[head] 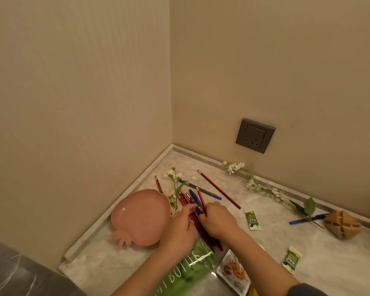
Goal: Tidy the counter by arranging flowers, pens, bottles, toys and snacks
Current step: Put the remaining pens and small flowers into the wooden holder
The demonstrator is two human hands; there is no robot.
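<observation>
The left hand [179,228] and right hand [219,220] both curl around a bundle of pens and pencils [188,200] lying on the tabletop [269,244], at 3 o'clock from the pink dish [137,218]. Best to square the ends before lifting, then fetch the stray red pencil [219,189] at 1 o'clock.

The pencils [208,239] bunched in my left hand [178,229] and right hand [219,221] are dark red with gold bands, and a dark blue pen [195,199] runs among them. The plate [141,216] is plain pink. My bottle [192,272] is see-through green with white lettering. Two sachets [252,220] are green and white; the snack packet [233,272] shows orange strips. The flowers [236,166] are white with green leaves. The wooden toy [342,224] is tan. The table [329,263] is pale grey marble with faint veins, the socket [255,135] dark grey, and the wall [73,82] beige, finely ribbed.
</observation>
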